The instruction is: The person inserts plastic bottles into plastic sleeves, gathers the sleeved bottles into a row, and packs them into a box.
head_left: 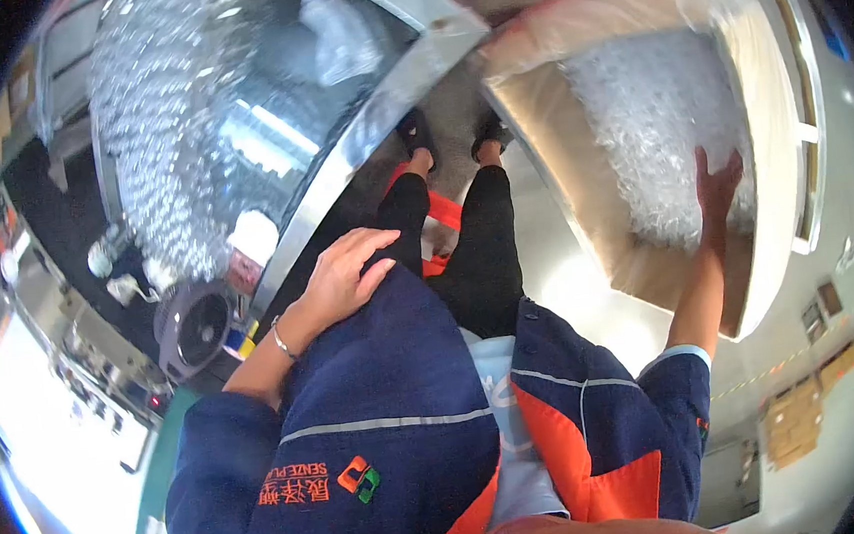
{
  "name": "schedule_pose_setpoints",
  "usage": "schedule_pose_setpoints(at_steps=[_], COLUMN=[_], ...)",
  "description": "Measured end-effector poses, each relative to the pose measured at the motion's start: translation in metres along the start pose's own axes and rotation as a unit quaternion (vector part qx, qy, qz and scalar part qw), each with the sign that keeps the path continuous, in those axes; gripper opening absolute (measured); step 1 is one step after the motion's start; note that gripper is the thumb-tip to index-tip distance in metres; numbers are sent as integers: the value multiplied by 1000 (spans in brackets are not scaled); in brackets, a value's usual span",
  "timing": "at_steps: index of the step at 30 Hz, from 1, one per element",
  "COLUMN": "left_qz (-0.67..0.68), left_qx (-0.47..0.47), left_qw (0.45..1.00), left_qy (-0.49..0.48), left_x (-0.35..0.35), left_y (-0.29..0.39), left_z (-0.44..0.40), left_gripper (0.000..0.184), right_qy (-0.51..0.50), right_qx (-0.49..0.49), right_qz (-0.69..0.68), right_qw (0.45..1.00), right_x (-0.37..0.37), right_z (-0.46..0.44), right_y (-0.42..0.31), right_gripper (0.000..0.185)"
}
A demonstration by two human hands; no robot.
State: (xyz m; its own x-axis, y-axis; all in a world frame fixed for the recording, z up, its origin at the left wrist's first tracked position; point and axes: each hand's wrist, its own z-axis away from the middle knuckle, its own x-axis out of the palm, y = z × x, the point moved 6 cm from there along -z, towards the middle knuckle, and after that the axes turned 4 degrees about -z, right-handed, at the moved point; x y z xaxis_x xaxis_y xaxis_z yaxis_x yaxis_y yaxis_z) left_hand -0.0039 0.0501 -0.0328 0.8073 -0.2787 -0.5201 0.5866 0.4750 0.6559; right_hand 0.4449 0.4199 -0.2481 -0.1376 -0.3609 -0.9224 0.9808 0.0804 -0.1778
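My right hand (720, 186) reaches into a large box (769, 120) on the right, which has tan inner walls and a clear plastic liner over its rim. Its fingers are spread over a heap of small clear plastic pieces (640, 100), and nothing shows in its grasp. My left hand (345, 275) lies against the front of my dark blue jacket (383, 351), fingers stretched out and holding nothing. Just beyond it runs the metal rim (339, 173) of a work table. Many shiny clear pieces (160, 127) are spread on that table, with a crumpled clear bag (341, 35) farther along.
A small grey fan (197, 327) and a white rounded object (254, 236) stand at the table's near corner. Something red (443, 215) is on the floor between my legs. Cardboard boxes (795, 424) are at the far right.
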Motion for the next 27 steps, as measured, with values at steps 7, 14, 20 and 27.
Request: schedule_pose_setpoints(at_steps=[7, 14, 20, 27], left_qz=[92, 180, 201, -35], left_qx=[-134, -379, -376, -255], left_qw=[980, 875, 823, 784], left_qy=[115, 240, 374, 564], left_x=[-28, 51, 113, 0], left_y=[-61, -186, -200, -247], left_z=[108, 278, 348, 339], left_gripper=[28, 22, 15, 18], right_qy=[7, -63, -253, -208], right_qx=[-14, -254, -435, -463], right_qz=[211, -114, -78, 3], right_qw=[977, 958, 861, 862], right_x=[-78, -42, -12, -17], right_z=[51, 163, 250, 257], right_y=[-79, -243, -360, -419], right_gripper=[76, 30, 27, 26])
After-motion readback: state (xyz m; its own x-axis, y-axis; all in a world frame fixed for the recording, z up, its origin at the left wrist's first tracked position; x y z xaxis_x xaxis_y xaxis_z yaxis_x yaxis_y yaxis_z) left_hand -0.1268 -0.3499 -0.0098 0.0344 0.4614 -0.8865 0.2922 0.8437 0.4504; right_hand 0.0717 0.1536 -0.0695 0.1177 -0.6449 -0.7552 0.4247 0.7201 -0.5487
